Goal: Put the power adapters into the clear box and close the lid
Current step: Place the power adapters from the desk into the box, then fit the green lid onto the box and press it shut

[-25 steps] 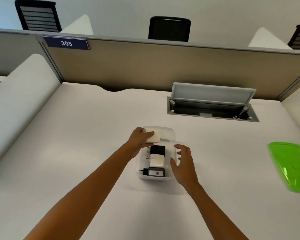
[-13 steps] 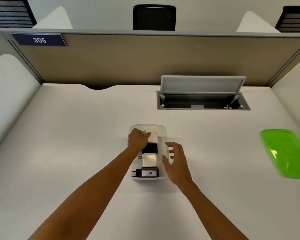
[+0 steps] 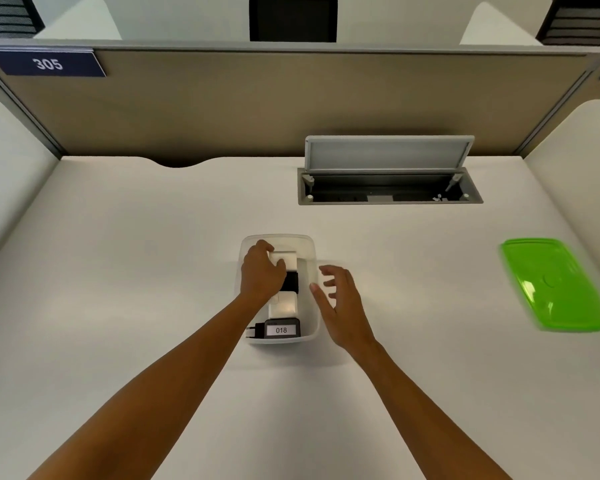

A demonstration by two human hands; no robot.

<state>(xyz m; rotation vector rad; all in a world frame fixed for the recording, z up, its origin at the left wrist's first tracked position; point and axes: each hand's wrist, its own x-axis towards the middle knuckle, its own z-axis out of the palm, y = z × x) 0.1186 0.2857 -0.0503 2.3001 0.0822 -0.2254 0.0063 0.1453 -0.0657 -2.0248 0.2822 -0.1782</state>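
Note:
The clear box (image 3: 310, 252) stands lidless on the white desk in front of me. Inside it lie a black adapter labelled 018 (image 3: 280, 329) at the near end, a white adapter (image 3: 284, 303) behind it, and a black adapter (image 3: 291, 281) further back. My left hand (image 3: 262, 273) reaches into the box and grips another white adapter (image 3: 286, 259) at the far end. My right hand (image 3: 340, 299) hovers with spread fingers just outside the box's right wall. The green lid (image 3: 555, 284) lies flat at the far right of the desk.
An open grey cable hatch (image 3: 388, 171) is set into the desk behind the box. A beige partition with a sign reading 305 (image 3: 49, 64) closes the back. White dividers stand on both sides. Black chairs show beyond the partition.
My left hand has lowered the white adapter down into the far end of the box. My right hand has stayed beside the right wall. The view has shifted.

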